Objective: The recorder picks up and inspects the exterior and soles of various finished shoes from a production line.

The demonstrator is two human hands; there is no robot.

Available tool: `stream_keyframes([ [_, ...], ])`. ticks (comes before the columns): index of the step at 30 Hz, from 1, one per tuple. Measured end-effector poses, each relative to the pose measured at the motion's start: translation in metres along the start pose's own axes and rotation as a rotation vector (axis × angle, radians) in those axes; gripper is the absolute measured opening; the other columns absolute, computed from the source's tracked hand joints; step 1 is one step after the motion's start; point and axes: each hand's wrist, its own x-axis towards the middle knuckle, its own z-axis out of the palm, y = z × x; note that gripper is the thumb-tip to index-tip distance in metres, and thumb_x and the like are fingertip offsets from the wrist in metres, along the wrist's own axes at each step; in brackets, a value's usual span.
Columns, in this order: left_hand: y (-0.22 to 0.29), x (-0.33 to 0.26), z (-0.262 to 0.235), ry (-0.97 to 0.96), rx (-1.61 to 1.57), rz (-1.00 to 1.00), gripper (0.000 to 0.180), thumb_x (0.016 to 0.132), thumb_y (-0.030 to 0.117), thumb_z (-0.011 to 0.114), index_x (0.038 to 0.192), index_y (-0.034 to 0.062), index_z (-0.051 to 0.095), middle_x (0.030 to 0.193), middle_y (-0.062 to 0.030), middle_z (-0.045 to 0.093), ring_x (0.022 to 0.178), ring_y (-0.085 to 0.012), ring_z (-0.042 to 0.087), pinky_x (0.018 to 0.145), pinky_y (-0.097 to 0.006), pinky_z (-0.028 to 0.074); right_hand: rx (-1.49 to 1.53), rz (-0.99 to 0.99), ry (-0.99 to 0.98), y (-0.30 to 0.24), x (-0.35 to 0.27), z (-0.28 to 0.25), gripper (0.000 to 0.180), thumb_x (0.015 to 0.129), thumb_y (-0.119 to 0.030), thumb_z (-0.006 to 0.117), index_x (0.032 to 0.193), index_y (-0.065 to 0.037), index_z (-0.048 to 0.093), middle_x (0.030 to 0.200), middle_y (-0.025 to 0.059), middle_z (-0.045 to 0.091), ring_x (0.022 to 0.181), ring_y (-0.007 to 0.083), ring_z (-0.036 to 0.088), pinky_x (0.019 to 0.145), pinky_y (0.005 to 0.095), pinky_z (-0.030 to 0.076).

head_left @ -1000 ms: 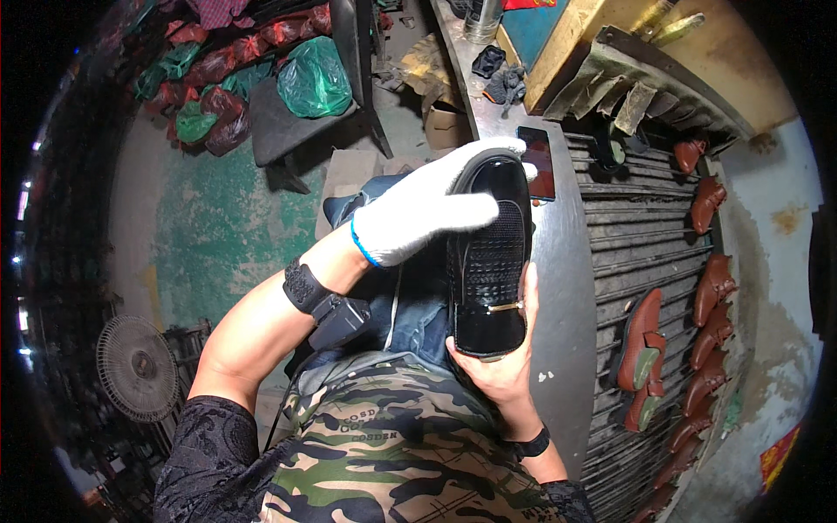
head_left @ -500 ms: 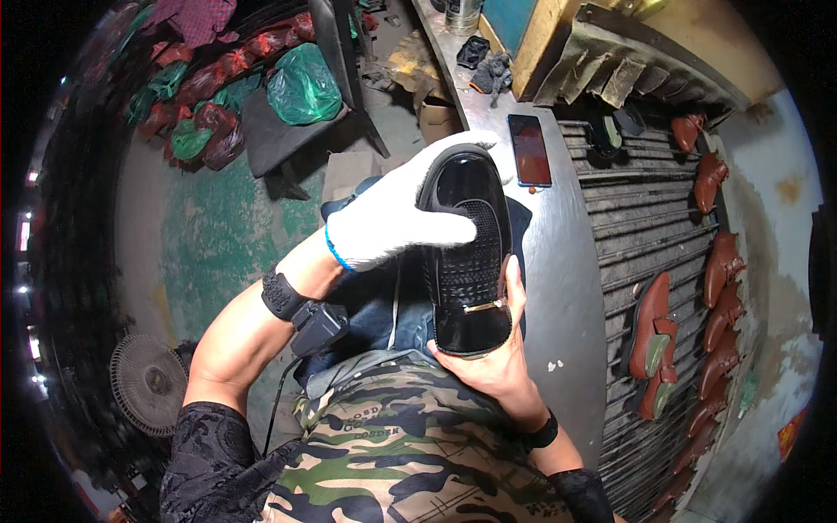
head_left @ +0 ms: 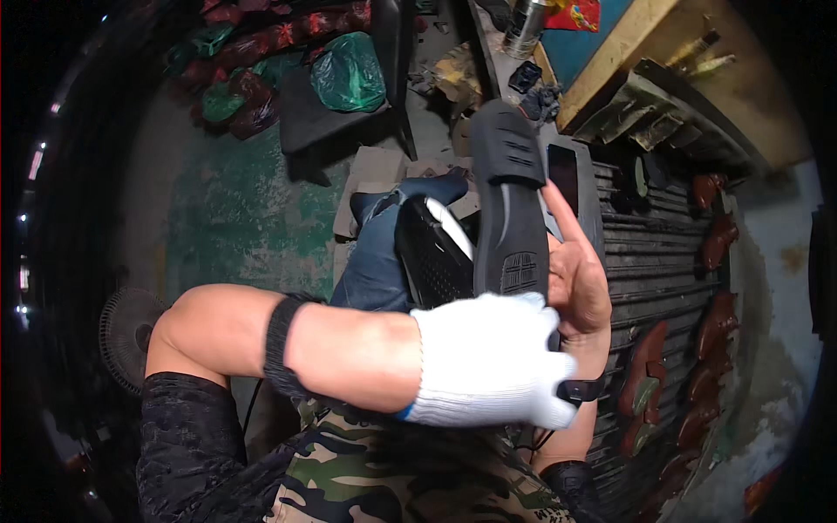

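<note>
Black shoe (head_left: 513, 218) now sole up — left grip (head_left: 493, 362) across one end, right grip (head_left: 580, 283) beside — holds unclear.

A: So where are we looking from?
B: Left fisheye of a head-worn pair: we're peering down pretty close over the gloved left hand (head_left: 499, 359) and bare right hand (head_left: 582, 288), super wide, black round the rim.

Shows white on the knitted cloth glove (head_left: 488, 362), black on the long rubber shoe sole (head_left: 512, 218), dotted black on the glossy shoe upper (head_left: 432, 261); mixes green, tan and black camouflage on the cloth garment (head_left: 336, 479).
</note>
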Motion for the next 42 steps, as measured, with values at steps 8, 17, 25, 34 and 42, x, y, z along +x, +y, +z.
stream_keyframes([
  [8,-0.089,-0.037,0.050,0.493,0.445,0.132,0.055,0.083,0.026,0.075,0.136,0.0155,0.062,0.120,-0.0122,0.063,0.116,-0.0316,0.061,0.101,-0.044,0.050,0.004,-0.025,0.346,0.078,0.041,-0.019,0.056,0.097,-0.028,0.079,0.138,0.004,0.057,0.120,0.0087,0.071,0.104,0.0143,0.069,0.096,0.0288,0.054],
  [17,-0.140,-0.053,0.059,1.165,-0.602,-0.209,0.119,0.070,0.032,0.098,0.162,0.0042,0.029,0.157,-0.0166,0.042,0.148,-0.0282,0.040,0.125,-0.041,0.030,-0.450,-0.248,0.332,0.057,0.004,0.015,0.116,0.071,-0.061,0.093,0.150,0.008,0.043,0.137,0.0139,0.061,0.127,0.0231,0.060,0.109,0.0363,0.048],
  [25,-0.083,-0.041,0.064,0.991,-0.487,-0.039,0.134,0.061,0.038,0.103,0.163,0.0037,0.023,0.155,-0.0177,0.041,0.141,-0.0305,0.048,0.120,-0.042,0.039,-1.206,-0.574,0.392,0.033,-0.051,0.070,0.147,0.077,-0.068,0.086,0.166,0.005,-0.006,0.133,0.0215,0.047,0.117,0.0296,0.051,0.101,0.0446,0.044],
  [34,-0.073,-0.038,0.072,0.889,-0.482,0.014,0.119,0.060,0.026,0.106,0.154,0.0062,0.035,0.142,-0.0140,0.055,0.132,-0.0261,0.057,0.114,-0.043,0.046,-1.288,-0.641,0.229,0.040,-0.056,0.064,0.141,0.085,-0.070,0.076,0.165,0.004,-0.013,0.138,0.0269,0.041,0.118,0.0332,0.049,0.102,0.0492,0.042],
  [42,-0.047,-0.025,0.029,0.801,-0.374,0.251,0.086,0.066,0.029,0.101,0.138,0.0048,0.061,0.136,-0.0151,0.063,0.126,-0.0302,0.062,0.108,-0.045,0.050,-0.939,-0.671,0.362,0.024,-0.074,0.080,0.140,0.078,-0.055,0.089,0.167,-0.025,-0.015,0.138,0.0246,0.043,0.121,0.0333,0.056,0.101,0.0459,0.053],
])
